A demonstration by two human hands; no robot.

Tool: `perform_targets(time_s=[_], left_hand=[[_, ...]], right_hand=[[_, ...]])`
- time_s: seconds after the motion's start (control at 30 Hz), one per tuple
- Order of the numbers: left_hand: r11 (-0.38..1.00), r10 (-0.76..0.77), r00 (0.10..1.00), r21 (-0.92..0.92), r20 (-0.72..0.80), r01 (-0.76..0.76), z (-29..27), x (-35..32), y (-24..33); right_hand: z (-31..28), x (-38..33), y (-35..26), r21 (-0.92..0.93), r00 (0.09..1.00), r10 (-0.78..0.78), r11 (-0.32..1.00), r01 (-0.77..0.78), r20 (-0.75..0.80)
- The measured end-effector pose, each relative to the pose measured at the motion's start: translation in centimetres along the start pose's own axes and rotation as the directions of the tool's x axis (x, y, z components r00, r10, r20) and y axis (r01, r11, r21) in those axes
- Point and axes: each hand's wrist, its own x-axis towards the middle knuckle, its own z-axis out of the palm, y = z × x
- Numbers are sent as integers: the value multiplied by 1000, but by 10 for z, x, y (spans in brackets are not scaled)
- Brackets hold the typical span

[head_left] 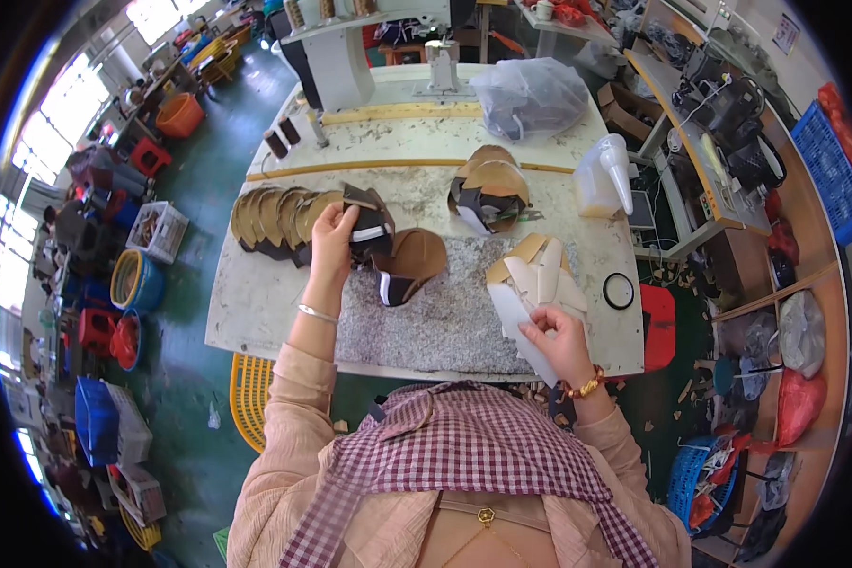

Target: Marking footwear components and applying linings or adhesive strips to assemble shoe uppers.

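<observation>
My left hand (332,239) pinches a dark shoe upper piece (367,225) with a white stripe, raised at the right end of a row of overlapping brown and black upper pieces (273,216). Just right of it, another upper piece (417,260), brown inside with a dark, white-striped edge, lies on a speckled grey mat (388,336). My right hand (560,343) has its fingers closed on a long white strip-like piece (523,327), beside a pile of cream and tan cut pieces (541,270). What the strip is made of I cannot tell.
A further stack of upper pieces (490,189) lies behind the mat. At the back stand a sewing machine (440,66), thread spools (282,140) and a clear plastic bag (530,99). On the right are a white squeeze bottle (606,177) and a black ring (618,291).
</observation>
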Motion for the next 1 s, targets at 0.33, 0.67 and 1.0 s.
perform_targets(time_s=[0.33,0.67,1.0], left_hand=[[799,-436,838,-286,329,529,44,-126,5],[670,-430,811,-462,397,581,44,-162,-14],[651,-337,778,-466,531,600,49,-165,-34]], right_hand=[[46,49,-45,481,980,-57,876,-43,192],[53,29,-37,388,974,2,917,-92,227],[67,23,-26,303,983,0,951,-57,185]])
